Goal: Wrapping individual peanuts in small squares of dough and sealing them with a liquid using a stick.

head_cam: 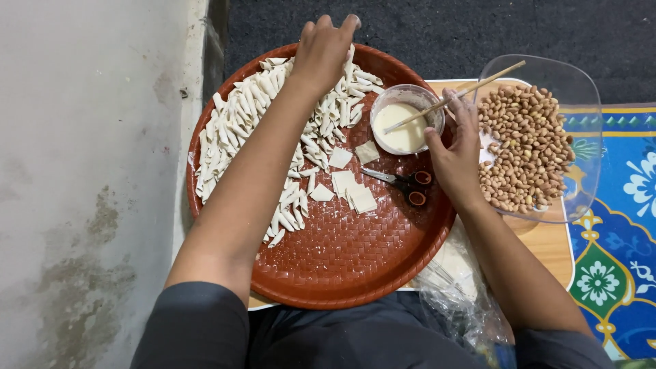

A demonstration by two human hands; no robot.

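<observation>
My left hand (324, 48) reaches to the far rim of a round red woven tray (342, 266), fingers curled over a heap of small white rolled dough pieces (239, 123); whether it holds one is hidden. My right hand (456, 147) rests between a small bowl of white paste (404, 130) and a clear bowl of peanuts (529, 147), pinching a thin wooden stick (478, 85) that dips into the paste. Flat white dough squares (352, 188) and small scissors (403, 183) lie on the tray near the right hand.
A grey wall (82, 184) runs along the left. A crumpled clear plastic bag (458, 294) lies at the tray's near right. The tray sits on a wooden board (547, 242) over a blue patterned mat (615, 239). Dark carpet (437, 27) lies beyond.
</observation>
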